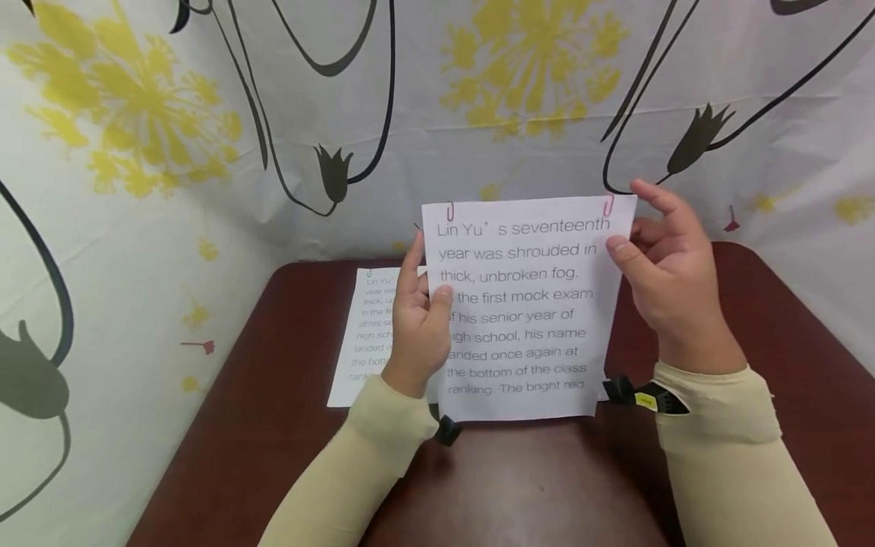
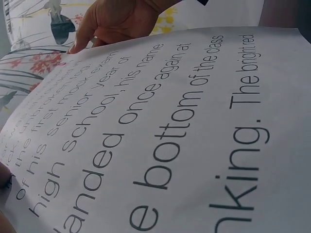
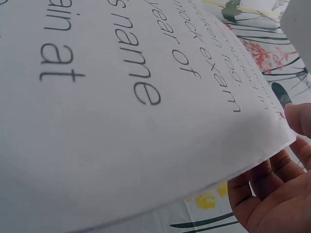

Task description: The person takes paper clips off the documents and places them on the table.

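Note:
A printed sheet of paper (image 1: pixel 519 319) stands upright in front of me, held between both hands. One paper clip (image 1: pixel 450 211) sits on its top edge at the left, and a pink paper clip (image 1: pixel 608 205) at the top right corner. My left hand (image 1: pixel 418 327) grips the left edge, thumb on the print and fingers behind. Near the upper right corner, my right hand (image 1: pixel 673 273) pinches the edge below the pink clip, thumb in front; its index finger extends upward. In the right wrist view, several fingers (image 3: pixel 282 174) show behind the sheet.
On the dark red table (image 1: pixel 273 365) lies another printed paper (image 1: pixel 365 334), partly covered by my left hand and the raised sheet. A clip (image 1: pixel 369 273) shows at its top. A patterned cloth (image 1: pixel 273 152) hangs behind and beside the table.

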`<state>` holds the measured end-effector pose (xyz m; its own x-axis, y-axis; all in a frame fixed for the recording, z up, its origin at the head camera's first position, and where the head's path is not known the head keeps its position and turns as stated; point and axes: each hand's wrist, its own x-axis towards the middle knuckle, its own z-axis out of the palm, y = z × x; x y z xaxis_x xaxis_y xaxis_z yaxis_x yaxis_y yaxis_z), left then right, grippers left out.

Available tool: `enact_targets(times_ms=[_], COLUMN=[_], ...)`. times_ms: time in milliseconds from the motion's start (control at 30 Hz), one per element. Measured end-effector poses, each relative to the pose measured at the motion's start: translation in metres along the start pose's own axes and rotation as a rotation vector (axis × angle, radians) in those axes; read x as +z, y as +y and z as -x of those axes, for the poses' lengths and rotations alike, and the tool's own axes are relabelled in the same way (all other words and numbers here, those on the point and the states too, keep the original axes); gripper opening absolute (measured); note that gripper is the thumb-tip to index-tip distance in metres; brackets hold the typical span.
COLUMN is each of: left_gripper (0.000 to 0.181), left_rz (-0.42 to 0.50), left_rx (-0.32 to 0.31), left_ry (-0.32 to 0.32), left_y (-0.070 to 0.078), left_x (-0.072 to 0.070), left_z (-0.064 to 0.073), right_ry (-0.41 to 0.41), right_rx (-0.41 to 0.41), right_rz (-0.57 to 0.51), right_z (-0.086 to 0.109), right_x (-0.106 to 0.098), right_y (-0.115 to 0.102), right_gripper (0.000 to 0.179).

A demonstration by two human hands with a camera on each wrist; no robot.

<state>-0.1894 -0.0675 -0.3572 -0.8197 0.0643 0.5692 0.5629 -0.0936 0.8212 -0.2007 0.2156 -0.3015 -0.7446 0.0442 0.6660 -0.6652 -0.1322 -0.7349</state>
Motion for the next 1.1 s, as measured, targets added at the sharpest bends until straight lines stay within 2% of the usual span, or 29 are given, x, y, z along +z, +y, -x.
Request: enact_targets(times_ms=[267,467,700,1100], left_gripper=[0.075,0.075,0.074,0.075], left_rz=[-0.011,-0.008,-0.001,0.003], left_rx=[0.024,0.017,0.042,0.013], left_ry=[0.029,0.030,0.021,0.011], left_y=[-0.0005,-0.0011,-0.0018,-0.0042], left_x=[0.0077,0.0085,0.0093,0.0082], left_z=[0.0010,0.0035,0.0033,0.0072], right_ry=[0.041,0.048,0.082,0.096], right_rx=[-0.054,-0.068,-0.070,-0.086], right_rz=[0.014,-0.057,-0.010,-0.059], right_z=[0.0004,0.0026,0.0030,0.0037], right_x=[-0.0002,0.0002,0.0003,0.0025], right_y=[0.0000,0.0025,0.0012,0.0023], right_gripper=[0.053,0.048,0.039,0.036])
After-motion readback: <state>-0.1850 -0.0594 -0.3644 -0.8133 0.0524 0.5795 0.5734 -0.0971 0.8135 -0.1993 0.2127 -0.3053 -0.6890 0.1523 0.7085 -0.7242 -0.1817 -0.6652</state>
